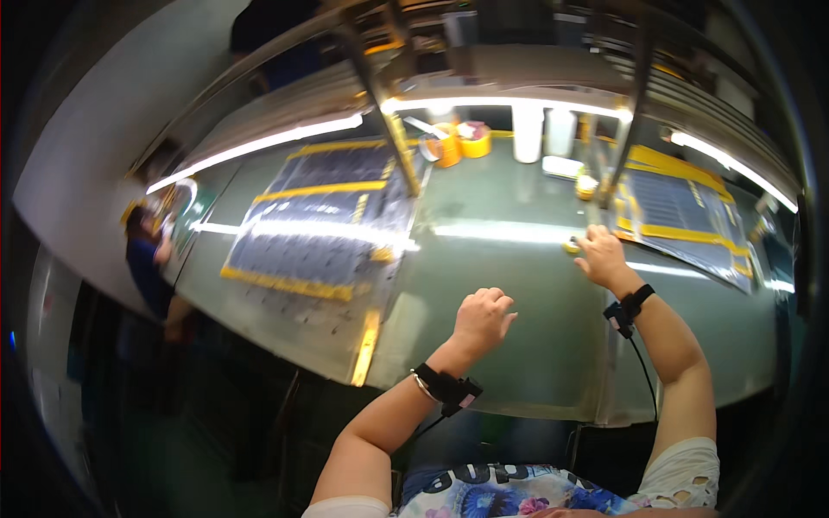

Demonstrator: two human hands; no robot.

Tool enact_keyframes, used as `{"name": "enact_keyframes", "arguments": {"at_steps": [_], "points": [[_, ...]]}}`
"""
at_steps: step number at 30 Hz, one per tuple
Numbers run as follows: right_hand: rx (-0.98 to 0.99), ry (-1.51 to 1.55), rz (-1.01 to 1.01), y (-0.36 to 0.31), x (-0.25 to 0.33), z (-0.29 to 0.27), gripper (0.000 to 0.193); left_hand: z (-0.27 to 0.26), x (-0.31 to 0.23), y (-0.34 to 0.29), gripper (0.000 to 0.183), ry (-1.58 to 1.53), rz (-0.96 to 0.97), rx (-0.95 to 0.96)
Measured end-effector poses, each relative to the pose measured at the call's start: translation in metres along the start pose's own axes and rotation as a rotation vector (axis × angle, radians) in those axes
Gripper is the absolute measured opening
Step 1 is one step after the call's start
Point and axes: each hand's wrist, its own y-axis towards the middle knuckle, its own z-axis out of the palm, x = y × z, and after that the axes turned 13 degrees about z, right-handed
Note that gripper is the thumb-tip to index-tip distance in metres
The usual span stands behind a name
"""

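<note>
Over the green work surface point(509, 371) my left hand point(484, 321) hovers with its fingers loosely bent and the thumb apart. Nothing shows in it. My right hand point(602, 252) reaches farther out, to the right of the middle. At its fingertips is a small yellow object point(571, 246), pinched between thumb and fingers; it is too small and blurred to name. Each wrist wears a black strap with a small box, the left one's box point(458, 395) and the right one's box point(618, 319) both trailing a cable.
Dark sheets edged with yellow tape lie at left point(311, 233) and right point(682, 207). Orange and yellow tape rolls point(447, 148), white cylinders point(528, 134) and a yellow-labelled container point(586, 187) stand at the back. Metal posts point(629, 112) carry lit tubes. Another person point(147, 259) works at far left.
</note>
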Motion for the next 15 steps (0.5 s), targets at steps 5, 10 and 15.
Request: {"name": "enact_keyframes", "arguments": {"at_steps": [5,10,15], "points": [[-0.057,-0.046,0.007,0.023,0.010,0.030,0.022,-0.050,0.044,-0.099,0.031,0.148,-0.200,-0.322],[-0.083,0.073,-0.043,0.027,0.027,0.022,0.013,-0.071,0.075,-0.185,0.041,0.195,-0.468,-0.437],[0.177,0.759,-0.201,0.047,0.132,-0.026,0.015,-0.061,0.076,-0.198,0.069,0.349,-0.515,-0.223]]}}
